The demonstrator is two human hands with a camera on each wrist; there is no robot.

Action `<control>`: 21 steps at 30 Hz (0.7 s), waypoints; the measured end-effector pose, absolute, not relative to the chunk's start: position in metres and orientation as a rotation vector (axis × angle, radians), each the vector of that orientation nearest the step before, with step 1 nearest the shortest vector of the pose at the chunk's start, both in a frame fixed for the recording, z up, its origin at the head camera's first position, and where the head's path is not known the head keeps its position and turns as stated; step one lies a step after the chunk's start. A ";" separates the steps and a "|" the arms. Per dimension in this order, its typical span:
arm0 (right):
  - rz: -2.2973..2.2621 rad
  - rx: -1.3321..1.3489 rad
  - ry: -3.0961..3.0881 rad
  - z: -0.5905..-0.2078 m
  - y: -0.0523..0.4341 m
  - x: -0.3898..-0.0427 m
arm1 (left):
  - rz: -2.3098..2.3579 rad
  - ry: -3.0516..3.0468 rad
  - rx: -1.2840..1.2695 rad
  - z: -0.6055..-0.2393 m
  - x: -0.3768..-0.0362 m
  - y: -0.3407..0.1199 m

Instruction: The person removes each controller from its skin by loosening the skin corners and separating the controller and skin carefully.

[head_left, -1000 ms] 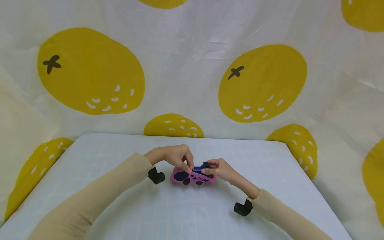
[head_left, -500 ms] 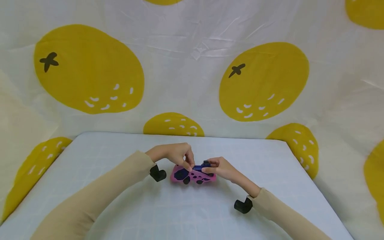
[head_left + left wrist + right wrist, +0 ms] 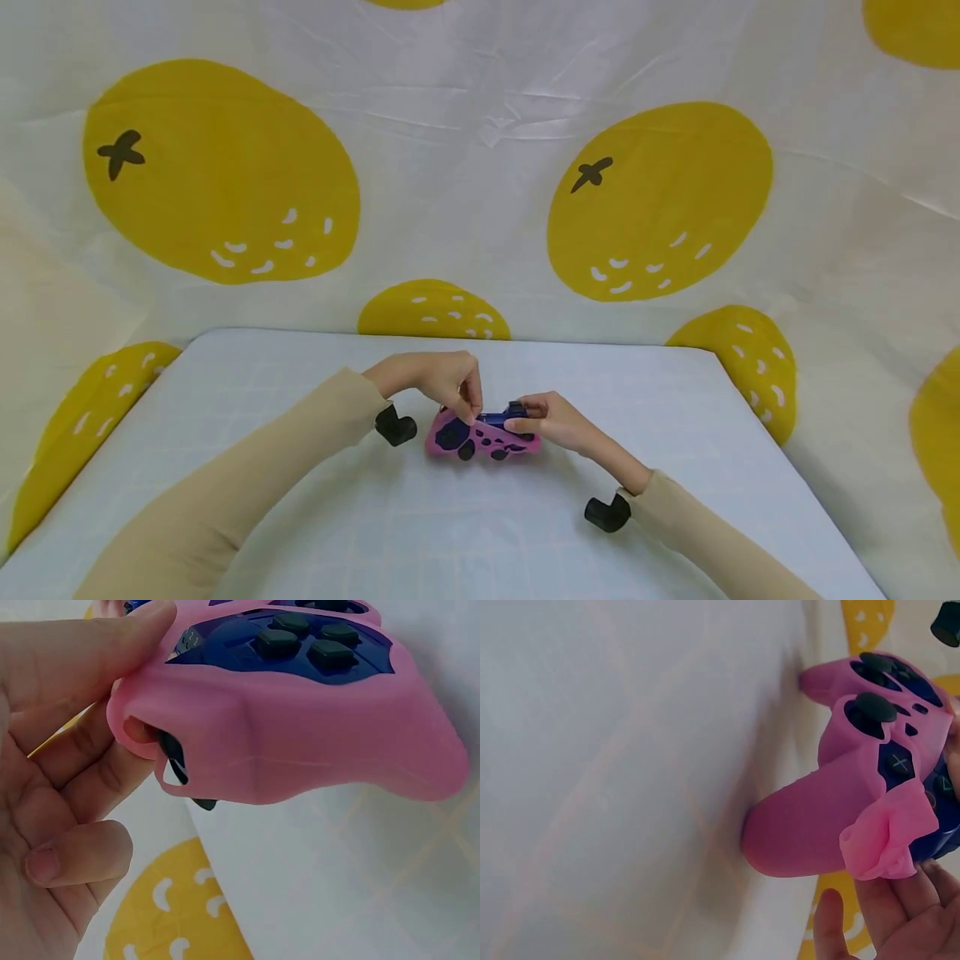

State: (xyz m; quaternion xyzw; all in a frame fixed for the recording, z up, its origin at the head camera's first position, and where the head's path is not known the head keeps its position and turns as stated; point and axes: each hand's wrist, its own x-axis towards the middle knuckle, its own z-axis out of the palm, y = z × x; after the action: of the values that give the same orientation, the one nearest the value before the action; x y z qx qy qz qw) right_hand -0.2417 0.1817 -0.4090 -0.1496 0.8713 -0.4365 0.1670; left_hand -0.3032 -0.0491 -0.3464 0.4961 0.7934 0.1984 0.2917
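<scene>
The controller is at the centre of the table, toward the far half; whether its underside touches the surface cannot be told. Its shell is dark blue, hard and glossy. The cover is pink, flexible and matte, with rounded grips and cut-out openings. 1 blue face panel, framed by the cover, carries 4 raised dark buttons. 2 domed black thumbsticks protrude through round openings. At the right-hand end, a flap of the cover is folded and creased, with blue shell exposed beside it.

Left hand: thumb and fingers pinch the cover at its left end. Right hand: thumb on the near side, fingers on the far side, clamped on the right end of the controller. The hands are apart, and each obstructs the head view of part of the controller.

Beige sleeves cover both forearms. 1 black mount projects at the left wrist, 1 at the right. Behind the table hangs a creased white sheet printed with yellow fruit.
</scene>
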 end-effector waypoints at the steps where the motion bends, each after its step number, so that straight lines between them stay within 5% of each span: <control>1: -1.243 -0.428 2.480 -0.409 0.182 -0.241 | 0.520 2.122 1.327 -0.346 -0.302 -0.050; 21: -1.183 -0.378 2.515 -0.408 0.180 -0.242 | 0.345 2.315 1.273 -0.342 -0.298 -0.056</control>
State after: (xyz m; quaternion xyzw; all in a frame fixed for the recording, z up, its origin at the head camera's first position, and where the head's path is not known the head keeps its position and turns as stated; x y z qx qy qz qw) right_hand -0.2419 0.1797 -0.4078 -0.1330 0.8839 -0.4159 0.1675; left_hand -0.2984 -0.0562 -0.3420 0.4643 0.8443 0.1257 0.2362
